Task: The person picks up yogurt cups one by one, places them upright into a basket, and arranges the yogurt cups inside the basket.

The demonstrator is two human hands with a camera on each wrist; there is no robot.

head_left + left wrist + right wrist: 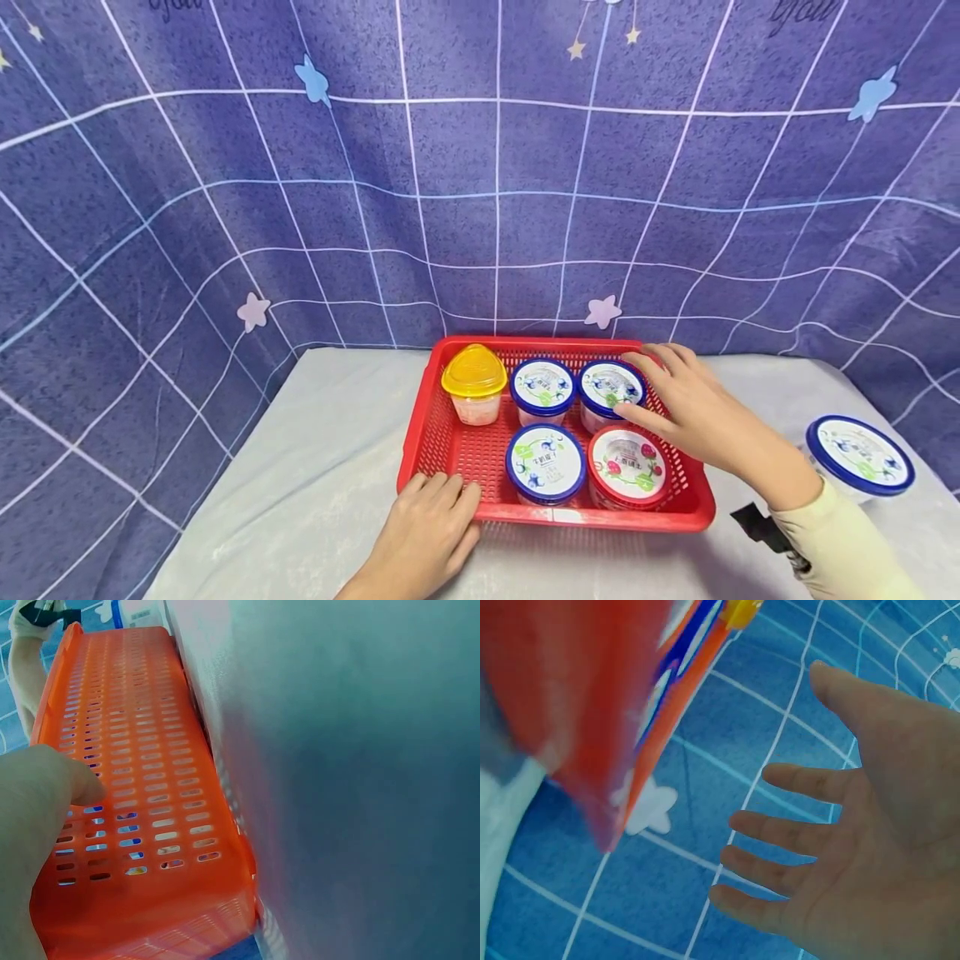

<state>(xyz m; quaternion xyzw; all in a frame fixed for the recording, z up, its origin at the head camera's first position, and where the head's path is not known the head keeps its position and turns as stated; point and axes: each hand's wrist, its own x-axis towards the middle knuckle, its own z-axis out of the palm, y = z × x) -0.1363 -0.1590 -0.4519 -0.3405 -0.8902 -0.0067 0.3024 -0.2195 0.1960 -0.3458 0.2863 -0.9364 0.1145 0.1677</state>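
Note:
A red plastic basket (pixel 626 522) stands on the table, holding several lidded tubs. My left hand (pixel 425 533) grips its front rim near the left corner, fingers over the edge; in the left wrist view the thumb (pixel 86 784) presses the outer wall. Over the back right of the basket hovers my right hand (pixel 693 412), fingers spread around a blue-lidded tub (pixel 611 385); the right wrist view shows the palm (pixel 877 855) holding nothing. Beside that tub are another blue-lidded tub (pixel 543 385), a third (pixel 546 462) in front and a red-lidded tub (pixel 628 467).
At the basket's back left sits a tub with a yellow domed lid (pixel 475 372). Another blue-lidded tub (pixel 861 454) stands on the table at the right, partly behind my right sleeve (pixel 840 533). A purple gridded curtain (pixel 495 208) hangs behind the grey-white tabletop (pixel 300 475).

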